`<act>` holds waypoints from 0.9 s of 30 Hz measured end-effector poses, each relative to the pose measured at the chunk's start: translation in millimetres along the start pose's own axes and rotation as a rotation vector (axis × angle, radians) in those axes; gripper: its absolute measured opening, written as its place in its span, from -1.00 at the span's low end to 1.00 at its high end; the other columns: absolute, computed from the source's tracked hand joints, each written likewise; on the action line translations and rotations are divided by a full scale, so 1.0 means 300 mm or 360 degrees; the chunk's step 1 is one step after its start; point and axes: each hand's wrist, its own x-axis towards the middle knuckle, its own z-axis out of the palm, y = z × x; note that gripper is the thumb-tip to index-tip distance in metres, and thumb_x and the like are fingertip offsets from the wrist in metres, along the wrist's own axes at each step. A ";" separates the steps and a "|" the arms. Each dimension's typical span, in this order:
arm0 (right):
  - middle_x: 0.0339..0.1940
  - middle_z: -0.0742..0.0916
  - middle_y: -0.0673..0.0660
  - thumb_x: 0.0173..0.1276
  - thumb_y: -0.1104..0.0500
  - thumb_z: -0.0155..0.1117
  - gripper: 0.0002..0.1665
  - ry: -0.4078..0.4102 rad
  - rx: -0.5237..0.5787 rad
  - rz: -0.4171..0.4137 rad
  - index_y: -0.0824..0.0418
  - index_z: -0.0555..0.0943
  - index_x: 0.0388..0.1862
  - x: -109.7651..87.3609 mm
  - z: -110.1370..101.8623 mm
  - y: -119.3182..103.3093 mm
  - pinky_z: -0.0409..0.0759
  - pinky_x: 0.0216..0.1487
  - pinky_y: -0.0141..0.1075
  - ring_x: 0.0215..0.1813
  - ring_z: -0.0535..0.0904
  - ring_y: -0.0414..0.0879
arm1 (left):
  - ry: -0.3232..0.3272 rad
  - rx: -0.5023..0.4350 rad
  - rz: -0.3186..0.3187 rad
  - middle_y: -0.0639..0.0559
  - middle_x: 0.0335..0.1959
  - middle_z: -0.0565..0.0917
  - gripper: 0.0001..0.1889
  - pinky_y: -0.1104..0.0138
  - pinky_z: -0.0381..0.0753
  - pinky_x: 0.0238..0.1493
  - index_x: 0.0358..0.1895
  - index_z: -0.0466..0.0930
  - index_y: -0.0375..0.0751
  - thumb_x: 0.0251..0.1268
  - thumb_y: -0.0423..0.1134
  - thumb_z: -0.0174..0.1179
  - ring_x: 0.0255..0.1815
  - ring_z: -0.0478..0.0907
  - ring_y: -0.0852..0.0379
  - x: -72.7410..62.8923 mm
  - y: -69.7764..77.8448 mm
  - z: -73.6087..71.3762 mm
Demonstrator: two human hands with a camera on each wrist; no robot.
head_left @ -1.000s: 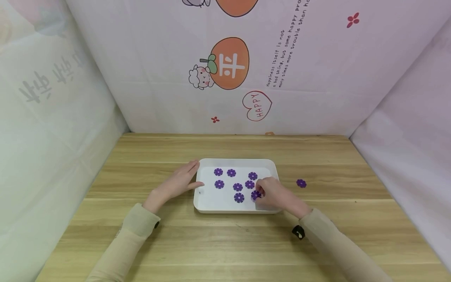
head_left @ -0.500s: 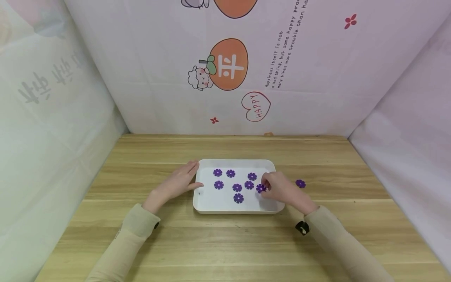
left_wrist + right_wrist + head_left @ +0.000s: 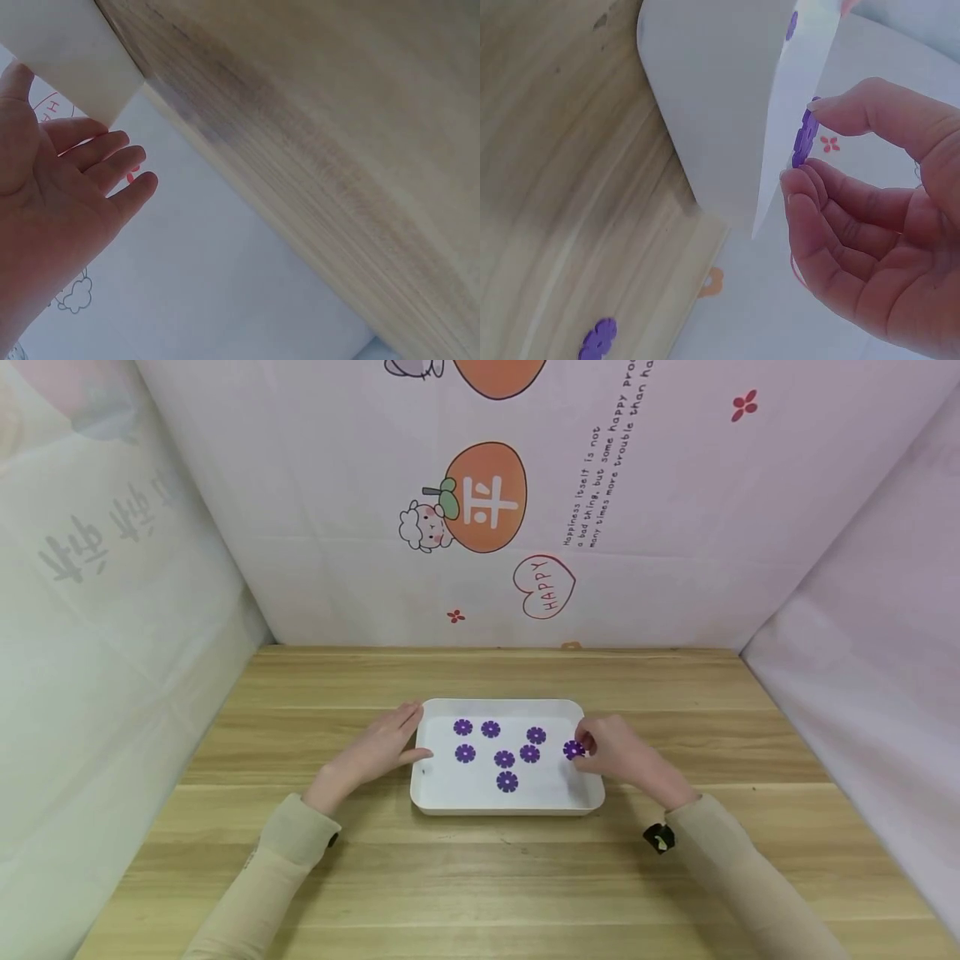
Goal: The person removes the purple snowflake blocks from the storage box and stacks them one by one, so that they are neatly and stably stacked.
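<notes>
In the head view, my right hand [image 3: 617, 750] is at the right end of a white tray [image 3: 465, 797]. Its thumb and fingertips pinch a purple notched plastic disc, a snowflake building piece [image 3: 573, 750], seen nearly edge-on in the right wrist view. Several more purple snowflake discs [image 3: 507, 782] lie flat and apart on the tray's floor. Across from it, my left hand [image 3: 381, 743] rests against the tray's left end, fingers loosely extended and thumb over the rim. The left wrist view shows those fingers [image 3: 94, 157] lightly bent beside the tray's corner.
Another purple disc [image 3: 598, 341] lies on the wooden table [image 3: 480, 893] outside the tray; my right hand covers it in the head view. Printed white cloth walls [image 3: 337, 543] enclose the table at the back and both sides.
My right hand has moved right and slightly away with the pinched disc, from the tray's inner right area to its right end. The left hand and the other discs stay put.
</notes>
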 end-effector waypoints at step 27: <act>-0.42 0.73 0.15 0.07 0.23 0.42 -0.81 0.0079 -0.0002 0.0081 0.32 0.64 -0.36 -0.039 -0.056 0.141 0.63 -0.29 -0.27 -0.36 0.59 -0.10 | 0.0027 0.0004 0.0025 -0.45 0.49 0.23 -0.16 -0.14 0.26 0.53 0.47 0.14 -0.54 0.44 0.12 0.11 0.53 0.20 -0.32 -0.005 -0.002 -0.003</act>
